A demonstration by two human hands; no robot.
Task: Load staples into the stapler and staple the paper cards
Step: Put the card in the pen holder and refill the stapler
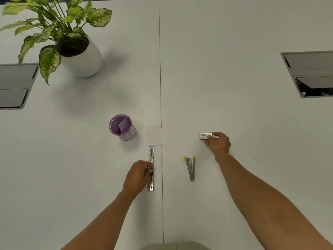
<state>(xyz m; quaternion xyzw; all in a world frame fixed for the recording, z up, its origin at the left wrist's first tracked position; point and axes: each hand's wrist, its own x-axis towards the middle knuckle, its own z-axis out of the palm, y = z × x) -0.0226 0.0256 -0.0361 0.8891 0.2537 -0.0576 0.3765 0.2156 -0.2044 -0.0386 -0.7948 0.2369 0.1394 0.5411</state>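
Left hand (138, 173) pinches the opened long chrome stapler (151, 168) at mid-length, its axis running straight away. Right hand (219, 143) grips the small grey staple box (205, 136), well right of that stapler.

The table (234, 69) is plain pale grey-white. On it, the stapler (151, 168) is shiny silver with a purple tip. Left of the stapler, a cup (122, 127) has a purple rim and lining. Right of the stapler, a silver tool (190, 167) bears yellow tips. The plant (59, 24) has green leaves speckled cream, in a white pot (84, 60).
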